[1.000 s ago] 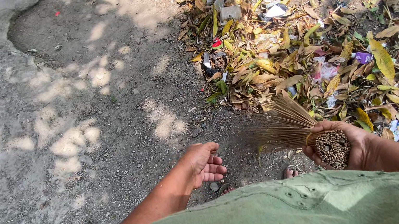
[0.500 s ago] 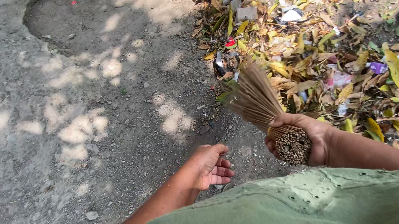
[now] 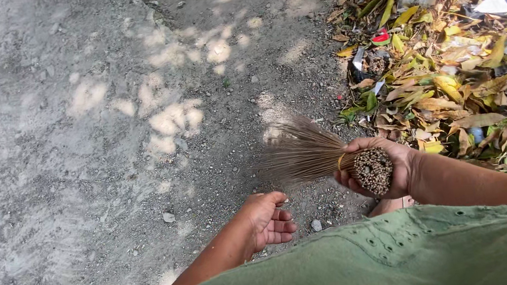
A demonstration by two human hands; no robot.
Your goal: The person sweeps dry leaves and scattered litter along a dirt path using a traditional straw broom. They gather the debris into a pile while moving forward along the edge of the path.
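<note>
Bare dirt ground (image 3: 68, 157) on the left; left hand (image 3: 267, 217) hangs loose and half-curled, holding nothing, just above the ground. Right hand (image 3: 378, 167) is clenched round the bound butt of a stick broom (image 3: 319, 156), long axis near level, bristles fanning left, cut end toward the person. Looks light, stiff at the bundle, springy at the tips, so grip at the binding; leaf and litter pile (image 3: 455, 58) sits right.

Dry yellow leaves (image 3: 458, 78) heaped with litter scraps (image 3: 495, 4); bare gritty ground (image 3: 68, 157).
</note>
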